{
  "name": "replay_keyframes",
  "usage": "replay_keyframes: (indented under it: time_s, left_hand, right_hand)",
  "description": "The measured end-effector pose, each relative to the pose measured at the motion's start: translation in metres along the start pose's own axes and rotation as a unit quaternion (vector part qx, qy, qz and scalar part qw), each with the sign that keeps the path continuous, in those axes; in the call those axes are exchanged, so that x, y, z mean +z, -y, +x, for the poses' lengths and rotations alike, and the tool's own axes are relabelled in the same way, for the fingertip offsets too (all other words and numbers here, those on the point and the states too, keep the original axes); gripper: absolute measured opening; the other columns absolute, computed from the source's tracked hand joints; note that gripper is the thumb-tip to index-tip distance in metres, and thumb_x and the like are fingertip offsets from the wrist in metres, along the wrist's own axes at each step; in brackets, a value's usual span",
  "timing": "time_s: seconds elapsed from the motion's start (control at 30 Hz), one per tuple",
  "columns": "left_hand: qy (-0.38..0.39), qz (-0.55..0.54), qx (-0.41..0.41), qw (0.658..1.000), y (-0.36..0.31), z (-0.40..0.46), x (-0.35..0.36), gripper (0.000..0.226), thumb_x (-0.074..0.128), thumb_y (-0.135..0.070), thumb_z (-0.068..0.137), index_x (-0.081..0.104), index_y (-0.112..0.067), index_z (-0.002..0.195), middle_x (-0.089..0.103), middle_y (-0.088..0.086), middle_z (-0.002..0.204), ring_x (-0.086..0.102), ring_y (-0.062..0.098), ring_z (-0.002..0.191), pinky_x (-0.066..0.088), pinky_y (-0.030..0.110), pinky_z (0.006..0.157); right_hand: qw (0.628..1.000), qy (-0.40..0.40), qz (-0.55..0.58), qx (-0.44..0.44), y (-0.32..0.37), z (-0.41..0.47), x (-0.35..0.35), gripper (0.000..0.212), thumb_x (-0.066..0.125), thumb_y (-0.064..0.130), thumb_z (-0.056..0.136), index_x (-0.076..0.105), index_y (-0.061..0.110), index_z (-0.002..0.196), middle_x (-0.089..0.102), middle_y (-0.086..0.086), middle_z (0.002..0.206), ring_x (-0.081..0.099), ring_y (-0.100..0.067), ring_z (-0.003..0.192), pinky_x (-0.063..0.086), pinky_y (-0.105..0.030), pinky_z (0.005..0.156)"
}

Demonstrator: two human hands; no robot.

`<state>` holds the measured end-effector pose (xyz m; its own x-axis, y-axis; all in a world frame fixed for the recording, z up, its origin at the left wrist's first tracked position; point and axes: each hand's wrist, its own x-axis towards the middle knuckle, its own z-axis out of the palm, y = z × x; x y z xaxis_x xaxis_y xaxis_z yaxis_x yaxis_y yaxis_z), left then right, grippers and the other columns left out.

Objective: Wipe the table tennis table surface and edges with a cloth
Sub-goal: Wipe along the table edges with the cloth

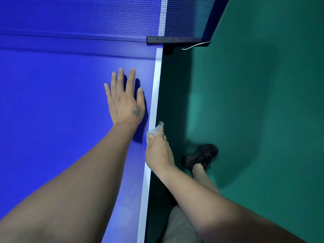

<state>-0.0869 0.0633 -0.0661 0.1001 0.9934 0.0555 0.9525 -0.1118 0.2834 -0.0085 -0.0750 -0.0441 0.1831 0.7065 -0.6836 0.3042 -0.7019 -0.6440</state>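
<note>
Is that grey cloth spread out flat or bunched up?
Bunched up. The grey cloth is wadded in the right hand at the table's white edge; only a crumpled bit shows.

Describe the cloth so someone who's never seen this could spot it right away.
Follow the blue table to its white side edge, short of the net. There the right hand grips a small grey cloth, the only grey, woven thing; the left hand lies flat and bare.
</note>
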Motion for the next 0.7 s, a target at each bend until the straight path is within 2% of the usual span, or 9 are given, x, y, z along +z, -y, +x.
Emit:
replay_keyframes:
  time_s: [0.13,0.2,0.3,0.37,0.47,0.57,0.7]
  left_hand:
    - [0.041,0.058,-0.011,0.997,-0.002,0.008,0.006,0.060,0.022,-0.049,0.112,0.021,-0.035,0.170,0.010,0.004,0.180,0.002,0.025,0.167,0.002,0.052,0.135]
    - [0.045,0.067,-0.015,0.997,-0.005,0.008,0.004,0.059,0.020,-0.048,0.112,0.021,-0.037,0.170,0.008,0.003,0.180,0.000,0.024,0.167,0.002,0.051,0.135]
    - [0.042,0.067,-0.020,0.997,-0.006,0.011,0.001,0.059,0.021,-0.048,0.112,0.022,-0.038,0.170,0.009,0.002,0.180,0.000,0.023,0.167,0.003,0.050,0.135]
    - [0.037,0.066,-0.020,0.997,-0.005,0.011,0.002,0.058,0.024,-0.047,0.112,0.024,-0.037,0.170,0.011,0.003,0.180,0.002,0.024,0.167,0.005,0.051,0.135]
    - [0.022,0.063,-0.016,0.998,-0.004,0.012,0.003,0.057,0.031,-0.044,0.112,0.029,-0.036,0.169,0.015,0.003,0.180,0.006,0.025,0.167,0.007,0.050,0.135]
    - [0.016,0.056,-0.014,0.998,-0.005,0.013,0.002,0.056,0.036,-0.042,0.112,0.032,-0.034,0.168,0.017,0.004,0.179,0.008,0.025,0.167,0.010,0.052,0.134]
    - [0.018,0.053,-0.014,0.998,-0.005,0.014,0.002,0.057,0.035,-0.041,0.112,0.033,-0.032,0.168,0.017,0.006,0.179,0.009,0.026,0.167,0.011,0.054,0.134]
  right_hand:
    - [1.000,-0.019,0.008,-0.015,0.018,0.024,-0.011,0.062,0.028,0.030,0.116,0.001,0.014,0.169,0.023,-0.006,0.173,0.042,-0.029,0.147,0.035,-0.034,0.101]
    - [1.000,-0.029,0.007,-0.010,0.035,0.047,-0.020,0.059,0.029,0.030,0.116,0.006,0.011,0.167,0.031,-0.010,0.169,0.045,-0.033,0.143,0.034,-0.034,0.095]
    - [0.999,-0.034,-0.012,-0.005,0.064,0.084,-0.043,0.056,0.030,0.030,0.116,0.014,0.008,0.164,0.044,-0.014,0.158,0.050,-0.035,0.137,0.030,-0.032,0.087]
    - [0.999,-0.030,-0.018,-0.004,0.082,0.109,-0.058,0.052,0.030,0.031,0.116,0.021,0.008,0.161,0.048,-0.015,0.154,0.051,-0.035,0.135,0.031,-0.033,0.086]
    - [0.999,-0.028,-0.017,0.001,0.097,0.129,-0.072,0.051,0.029,0.032,0.116,0.022,0.009,0.161,0.051,-0.016,0.152,0.054,-0.035,0.133,0.033,-0.033,0.086]
    - [0.999,-0.028,-0.015,-0.010,0.088,0.114,-0.066,0.057,0.031,0.033,0.116,0.013,0.012,0.165,0.043,-0.014,0.160,0.050,-0.035,0.139,0.038,-0.037,0.094]
    - [0.999,-0.005,-0.022,-0.023,0.059,0.081,-0.049,0.066,0.030,0.036,0.115,-0.003,0.019,0.170,0.021,-0.002,0.175,0.037,-0.026,0.153,0.036,-0.036,0.111]
